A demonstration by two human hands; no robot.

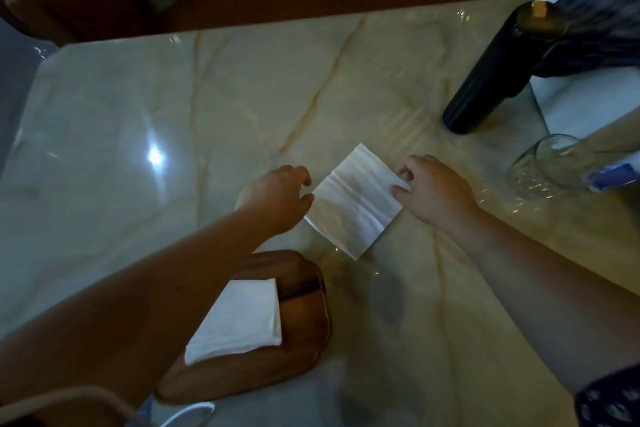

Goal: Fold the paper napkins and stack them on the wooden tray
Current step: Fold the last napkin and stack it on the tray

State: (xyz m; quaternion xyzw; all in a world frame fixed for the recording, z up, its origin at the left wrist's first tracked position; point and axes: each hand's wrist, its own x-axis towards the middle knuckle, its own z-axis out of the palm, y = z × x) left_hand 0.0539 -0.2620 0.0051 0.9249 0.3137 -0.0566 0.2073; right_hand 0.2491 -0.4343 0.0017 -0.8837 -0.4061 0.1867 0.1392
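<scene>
Head view is filled by a glossy, veined marble table (138, 114). A creased white napkin (356, 201) lies flat mid-table, its right edge pinched by the right hand (433, 192); the left hand (277, 201) is loosely curled beside its left edge. Folded napkins (239, 319) are stacked on the rounded wooden tray (304, 322) nearer. A dark bottle (491, 73) stands far right.

head view looks steeply down, close over the table (138, 107).

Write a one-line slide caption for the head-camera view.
Both hands, left and right, work a paper napkin on the marble table; folded napkins wait on the wooden tray.
</scene>
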